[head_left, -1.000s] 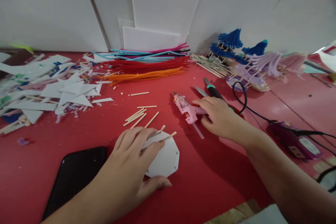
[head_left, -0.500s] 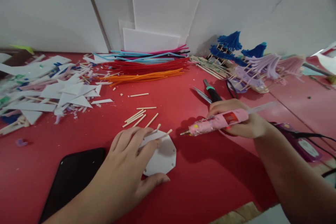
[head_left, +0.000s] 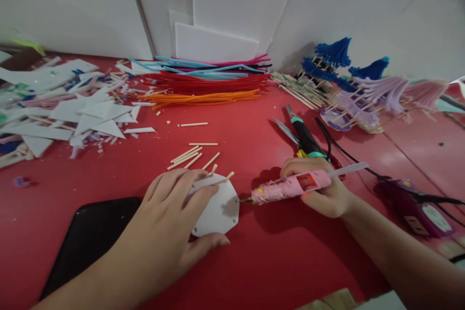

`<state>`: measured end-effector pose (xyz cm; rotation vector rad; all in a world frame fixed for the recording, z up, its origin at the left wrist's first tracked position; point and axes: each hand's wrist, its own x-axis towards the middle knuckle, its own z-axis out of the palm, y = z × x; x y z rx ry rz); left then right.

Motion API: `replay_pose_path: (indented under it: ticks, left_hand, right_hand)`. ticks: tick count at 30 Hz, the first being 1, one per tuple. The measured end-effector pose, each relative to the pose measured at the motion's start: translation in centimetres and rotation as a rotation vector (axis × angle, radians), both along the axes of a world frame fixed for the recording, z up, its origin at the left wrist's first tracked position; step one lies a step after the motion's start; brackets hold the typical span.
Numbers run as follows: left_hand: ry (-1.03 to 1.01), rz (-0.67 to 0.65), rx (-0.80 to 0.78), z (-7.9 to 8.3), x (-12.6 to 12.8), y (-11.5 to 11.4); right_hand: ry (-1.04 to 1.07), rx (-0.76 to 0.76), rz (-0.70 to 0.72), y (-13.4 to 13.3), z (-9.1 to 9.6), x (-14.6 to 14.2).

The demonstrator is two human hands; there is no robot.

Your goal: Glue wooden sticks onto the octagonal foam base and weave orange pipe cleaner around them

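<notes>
Red table (head_left: 261, 271) meets white wall (head_left: 363, 9); left hand (head_left: 174, 206) holds a white polygonal board (head_left: 216, 208), right hand (head_left: 325, 198) grasps a pink glue gun (head_left: 278, 192).

Glue gun (head_left: 279, 190): I saw pink plastic, rough toward its metal nozzle (head_left: 246, 199), in the right hand (head_left: 325, 198).
White plate (head_left: 218, 208): looked smooth, matt under the left hand (head_left: 174, 203).
Sticks (head_left: 185, 158): were bare wood beyond it.
Phone (head_left: 90, 232): shone glossy beside it.

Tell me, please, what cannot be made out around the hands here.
In the head view:
left part of the white board, hidden by the left hand;
handle of the pink glue gun, mostly hidden by the right hand;
whether the nozzle touches the board: too small.
</notes>
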<state>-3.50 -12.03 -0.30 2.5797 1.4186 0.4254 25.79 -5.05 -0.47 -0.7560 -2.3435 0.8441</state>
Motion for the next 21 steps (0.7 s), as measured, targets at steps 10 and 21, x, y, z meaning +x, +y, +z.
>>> replay_pose_path:
  ticks: [10, 21]
  left_hand:
    - [0.005, -0.004, -0.005, -0.01, 0.00, -0.02]
    - [0.016, -0.008, -0.006, 0.05, -0.02, -0.06]
  right_hand:
    - [0.015, 0.046, -0.022, -0.26, -0.18, -0.41]
    - [-0.004, 0.041, -0.030, -0.23, -0.12, -0.42]
